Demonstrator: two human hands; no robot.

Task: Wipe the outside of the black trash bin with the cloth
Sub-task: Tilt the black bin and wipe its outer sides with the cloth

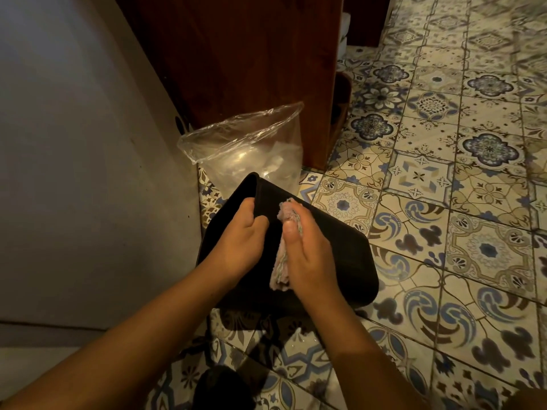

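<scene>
Both forearms reach down to the black trash bin [331, 255], tipped on the patterned tile floor [444, 202] so one outer side faces up. Left hand [236, 241] curls its fingers over the rim, likely to steady it; right hand [307, 255] pinches the bunched cloth [281, 267] between thumb and fingers, pressing it to that side. Just behind stands a clear plastic bag [245, 143], with a wall and a wooden cabinet [236, 54] crowding the far side.
</scene>
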